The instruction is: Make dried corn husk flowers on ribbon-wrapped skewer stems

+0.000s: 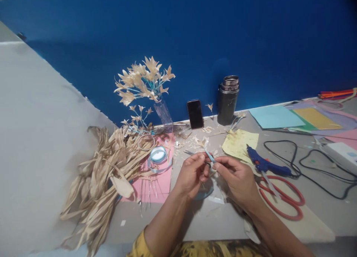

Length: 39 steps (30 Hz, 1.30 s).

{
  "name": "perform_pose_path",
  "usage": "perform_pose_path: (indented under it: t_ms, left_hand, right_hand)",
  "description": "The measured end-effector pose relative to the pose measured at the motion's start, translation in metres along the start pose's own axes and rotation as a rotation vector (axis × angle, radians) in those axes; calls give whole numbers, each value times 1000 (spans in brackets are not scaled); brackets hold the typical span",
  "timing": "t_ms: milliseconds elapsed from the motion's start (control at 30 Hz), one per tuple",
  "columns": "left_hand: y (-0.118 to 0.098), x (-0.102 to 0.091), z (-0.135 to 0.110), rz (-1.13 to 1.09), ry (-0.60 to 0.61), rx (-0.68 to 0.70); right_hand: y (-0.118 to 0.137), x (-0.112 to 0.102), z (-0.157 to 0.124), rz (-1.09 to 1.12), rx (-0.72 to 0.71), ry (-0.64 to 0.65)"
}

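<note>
In the head view, a small cream flower [201, 141], seemingly made of dried husk, has a stem wrapped in light blue tape. My right hand [236, 175] pinches this stem between thumb and forefinger. My left hand [193, 175] is closed, its fingertips at the same stem; what lies exactly between them is partly hidden. Under the hands are dark-handled scissors, mostly covered. To the left, a roll of light blue tape [158, 154] lies on pink paper [164, 186] beside thin wires [149, 188]. Similar flowers [145, 78] stand in a clear vase [164, 114].
Dried husks [103, 182] pile up at left. A phone [195, 114] and an open flask [228, 101] stand by the blue wall. A blue glue gun [264, 163], its black cable [315, 186], red-handled scissors [298, 201] and coloured sheets [276, 117] lie at right.
</note>
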<state>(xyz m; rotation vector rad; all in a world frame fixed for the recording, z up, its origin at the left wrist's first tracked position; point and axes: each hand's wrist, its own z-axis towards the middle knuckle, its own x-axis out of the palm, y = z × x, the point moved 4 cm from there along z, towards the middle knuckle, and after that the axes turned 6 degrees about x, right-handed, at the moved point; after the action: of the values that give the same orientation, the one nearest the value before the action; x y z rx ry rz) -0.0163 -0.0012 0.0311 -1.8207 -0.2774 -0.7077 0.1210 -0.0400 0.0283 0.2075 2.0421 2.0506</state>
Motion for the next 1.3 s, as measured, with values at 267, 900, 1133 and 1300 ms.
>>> perform_pose_path:
  t_ms: [267,900,1133,1300]
  left_hand:
    - [8,-1,-2,64,-70,31]
    - [1,-6,4,270,-201,176]
    - [-3,-5,8,344,-208,215]
    - [-16,-8,17,420,-194,226]
  right_hand:
    - [-15,9,1,237,162,117]
    - [-21,5,-4,162,201,306]
    - [-12,2,-9,-70,211,319]
    - [-2,-68,-4,-544,2,66]
